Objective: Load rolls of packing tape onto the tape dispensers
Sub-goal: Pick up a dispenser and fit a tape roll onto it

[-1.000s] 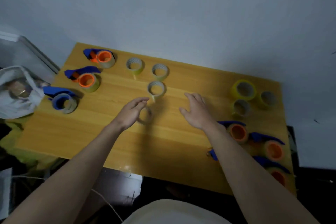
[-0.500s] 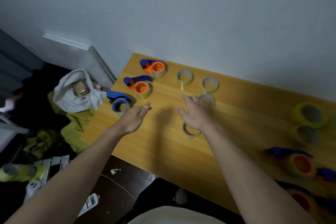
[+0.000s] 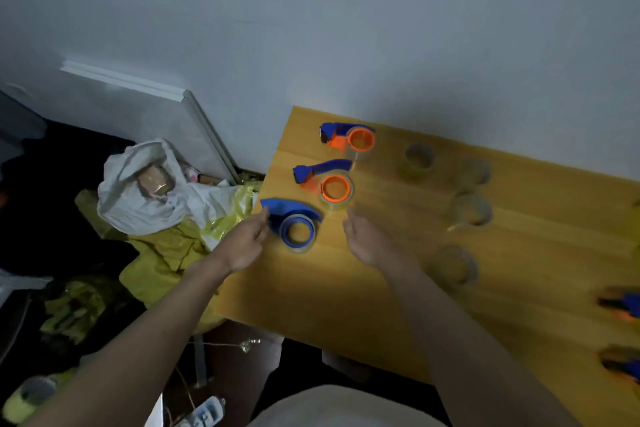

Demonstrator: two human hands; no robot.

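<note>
Looking down from the head view, a yellow wooden bench (image 3: 346, 288) is seen against a grey wall (image 3: 346, 28). Three dispensers are lined up along its left edge: a far one (image 3: 348, 139) and a middle one (image 3: 327, 180), both blue with orange hubs and each carrying a roll, and a near all-blue one (image 3: 292, 224), also with a roll on it. The left hand (image 3: 247, 243) is held just left of the blue dispenser, fingers straight and relaxed, tips near its handle; contact cannot be told. The left grip is spread, nothing held. The right hand (image 3: 367, 241) is held just right of the same dispenser, fingers straight, grip spread, nothing held; it is apart from the dispenser. Four loose clear rolls are seen blurred to the right: one far (image 3: 419, 158), one beside it (image 3: 472, 172), one nearer (image 3: 471, 211), one nearest by the right forearm (image 3: 453, 265). More dispensers (image 3: 620, 305) are cut off at the right edge, blurred. Off the bench on the left, a white cloth (image 3: 149, 198) is heaped over yellow plastic (image 3: 166, 260), next to a white panel (image 3: 138, 107) leaned at the wall.
</note>
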